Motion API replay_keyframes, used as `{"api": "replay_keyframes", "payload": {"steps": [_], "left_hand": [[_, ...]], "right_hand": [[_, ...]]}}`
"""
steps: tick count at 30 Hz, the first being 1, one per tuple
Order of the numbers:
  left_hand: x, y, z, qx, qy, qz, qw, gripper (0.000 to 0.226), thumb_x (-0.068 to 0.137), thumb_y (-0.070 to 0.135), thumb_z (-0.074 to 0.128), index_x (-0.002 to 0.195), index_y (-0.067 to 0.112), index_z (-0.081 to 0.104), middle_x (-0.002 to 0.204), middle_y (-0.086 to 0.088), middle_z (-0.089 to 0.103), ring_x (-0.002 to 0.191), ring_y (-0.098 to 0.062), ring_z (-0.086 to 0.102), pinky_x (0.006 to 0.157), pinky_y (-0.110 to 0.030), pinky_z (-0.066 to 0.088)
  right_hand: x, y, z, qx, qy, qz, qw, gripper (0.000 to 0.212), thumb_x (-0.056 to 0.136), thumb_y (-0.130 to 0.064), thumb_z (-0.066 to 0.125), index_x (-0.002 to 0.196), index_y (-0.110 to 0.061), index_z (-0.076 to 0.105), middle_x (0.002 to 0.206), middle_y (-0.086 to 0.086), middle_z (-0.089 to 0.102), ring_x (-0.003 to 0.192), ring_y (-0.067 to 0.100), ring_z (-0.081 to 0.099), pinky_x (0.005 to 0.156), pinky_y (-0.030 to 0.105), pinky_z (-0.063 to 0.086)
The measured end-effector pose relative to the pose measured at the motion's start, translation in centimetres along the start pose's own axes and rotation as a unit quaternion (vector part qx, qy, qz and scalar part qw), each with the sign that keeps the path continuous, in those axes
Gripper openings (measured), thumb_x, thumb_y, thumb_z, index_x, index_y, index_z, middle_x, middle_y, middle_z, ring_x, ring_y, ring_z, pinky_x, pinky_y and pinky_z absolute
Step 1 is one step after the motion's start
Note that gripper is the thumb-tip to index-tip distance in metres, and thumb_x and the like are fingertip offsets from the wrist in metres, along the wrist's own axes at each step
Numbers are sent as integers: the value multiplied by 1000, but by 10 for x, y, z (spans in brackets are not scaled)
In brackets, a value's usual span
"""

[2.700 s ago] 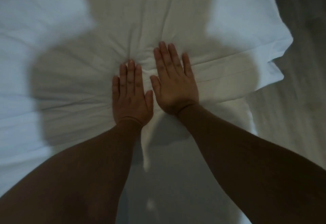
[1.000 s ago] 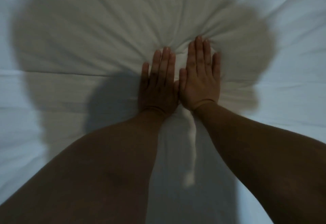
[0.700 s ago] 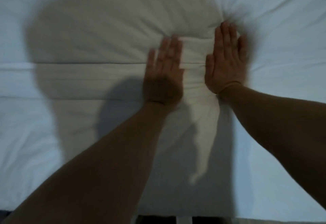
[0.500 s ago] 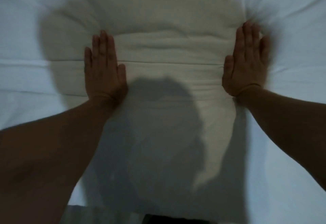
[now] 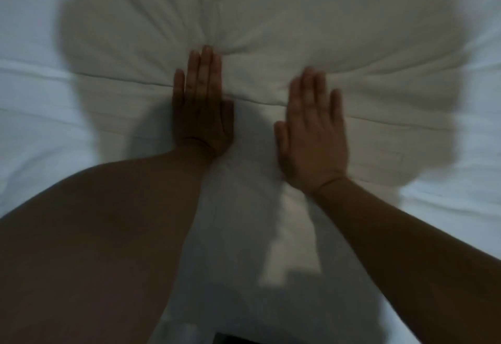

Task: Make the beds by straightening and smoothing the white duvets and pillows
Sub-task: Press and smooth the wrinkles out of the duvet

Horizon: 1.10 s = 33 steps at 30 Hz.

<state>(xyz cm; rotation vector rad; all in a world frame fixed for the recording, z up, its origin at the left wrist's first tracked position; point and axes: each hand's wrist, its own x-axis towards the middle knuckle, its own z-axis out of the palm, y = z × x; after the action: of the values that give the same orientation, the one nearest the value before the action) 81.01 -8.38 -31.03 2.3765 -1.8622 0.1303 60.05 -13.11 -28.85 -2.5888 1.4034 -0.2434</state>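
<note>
A white duvet fills nearly the whole head view, dim under my own shadow, with creases fanning out from a pinch point just above my fingertips. My left hand lies flat on the cloth, palm down, fingers together and pointing away from me. My right hand is flat too, a hand's width to the right and slightly nearer me, blurred by motion. Neither hand holds any cloth. A long horizontal fold line runs across the duvet under both hands.
The near edge of the bed shows at the bottom, with a dark gap below it. Brighter, unshadowed duvet lies at the far left and far right.
Half a second ago my hands were spread wide apart on the duvet; they have come back together toward the middle. The right hand is still moving.
</note>
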Motion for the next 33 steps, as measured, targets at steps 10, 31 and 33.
{"api": "replay_keyframes", "payload": {"steps": [10,31,33], "left_hand": [[0,-6,21,-19,7,12,1000,65,103,33,36,157,0,23,164,-18,25,153,-35,20,126,-49,7],[8,-260,-36,32,-31,39,998,69,104,39,30,161,6,10,169,-12,9,157,-27,7,125,-52,11],[5,-334,-40,26,-50,21,998,70,102,38,29,161,6,8,169,-12,7,157,-27,5,124,-53,12]], "right_hand": [[12,-27,42,-24,14,49,998,69,103,-36,35,160,-3,14,168,16,15,155,31,10,125,48,1],[13,-51,16,-113,-54,154,980,69,103,-41,17,161,-6,12,170,13,7,157,23,0,127,42,0],[9,-58,16,-103,-40,176,978,68,104,-42,15,161,-6,12,169,13,8,157,23,1,127,42,1]]}}
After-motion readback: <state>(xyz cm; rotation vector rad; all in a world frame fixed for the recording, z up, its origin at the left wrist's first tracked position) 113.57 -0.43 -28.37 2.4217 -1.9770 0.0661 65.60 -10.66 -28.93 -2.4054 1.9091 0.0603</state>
